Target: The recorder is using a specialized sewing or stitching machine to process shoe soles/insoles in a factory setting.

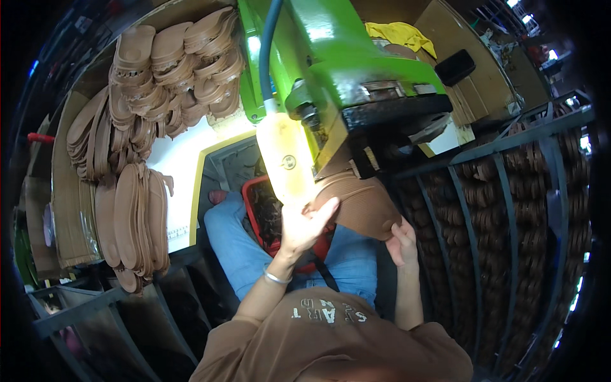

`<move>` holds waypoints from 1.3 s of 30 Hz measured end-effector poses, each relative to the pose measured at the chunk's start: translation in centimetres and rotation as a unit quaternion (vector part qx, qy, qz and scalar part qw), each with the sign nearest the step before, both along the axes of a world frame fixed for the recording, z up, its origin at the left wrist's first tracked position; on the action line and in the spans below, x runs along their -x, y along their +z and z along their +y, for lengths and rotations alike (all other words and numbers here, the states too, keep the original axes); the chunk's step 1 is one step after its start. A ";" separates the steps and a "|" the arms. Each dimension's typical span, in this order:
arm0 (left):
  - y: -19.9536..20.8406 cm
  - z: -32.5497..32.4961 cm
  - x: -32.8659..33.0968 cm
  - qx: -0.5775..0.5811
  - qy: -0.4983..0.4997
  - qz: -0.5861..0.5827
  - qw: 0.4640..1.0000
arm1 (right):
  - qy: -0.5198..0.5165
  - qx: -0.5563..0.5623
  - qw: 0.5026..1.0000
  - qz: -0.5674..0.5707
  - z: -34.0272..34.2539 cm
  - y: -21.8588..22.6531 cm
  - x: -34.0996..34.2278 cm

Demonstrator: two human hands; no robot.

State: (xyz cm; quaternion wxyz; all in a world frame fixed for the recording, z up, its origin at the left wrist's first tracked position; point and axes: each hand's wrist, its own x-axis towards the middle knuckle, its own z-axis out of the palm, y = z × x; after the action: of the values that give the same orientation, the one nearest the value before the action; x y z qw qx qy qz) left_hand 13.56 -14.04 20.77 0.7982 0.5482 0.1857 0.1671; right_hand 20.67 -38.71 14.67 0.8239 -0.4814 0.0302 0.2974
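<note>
A brown shoe sole [364, 207] with a finely ribbed face is held between my two hands, its far end at the head of a green machine [356, 70]. My left hand [304, 226] grips its left edge, thumb lying over the top; some of its fingers are washed out by glare or hidden. At the near right corner, my right hand [402, 244] pinches the sole between thumb and fingers. A bright work lamp [285, 159] hangs just beyond my left hand. The far edge of the sole is partly hidden under the machine.
Stacks of brown soles [130, 219] fill a cardboard box [75, 223] on the left. A red bin [254, 183] with dark scraps stands between my legs. On the right, a metal rack [468, 242] holds many brown pieces. A yellow cloth [404, 36] and black phone-like object [455, 67] lie behind.
</note>
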 end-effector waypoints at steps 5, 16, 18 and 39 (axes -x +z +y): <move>0.8 -0.4 -2.3 -0.076 0.044 0.028 0.996 | 0.014 0.033 0.999 0.017 -0.4 -1.5 3.3; -2.1 -0.3 0.4 -0.028 0.105 -0.053 0.993 | -0.016 0.069 0.996 -0.050 -0.1 0.2 3.0; -1.8 -0.7 -0.1 0.008 0.111 -0.068 0.991 | 0.008 0.025 0.999 0.023 0.3 -1.3 3.7; -2.5 2.6 3.4 -0.096 0.147 -0.037 0.984 | 0.022 0.095 0.975 -0.201 6.8 8.1 -7.6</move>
State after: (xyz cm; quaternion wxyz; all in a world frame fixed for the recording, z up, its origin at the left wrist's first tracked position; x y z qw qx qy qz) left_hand 10.21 -11.39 18.31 0.7150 0.5824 0.2178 0.3198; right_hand 28.26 -31.90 22.75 0.7566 -0.6082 -0.1187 0.2084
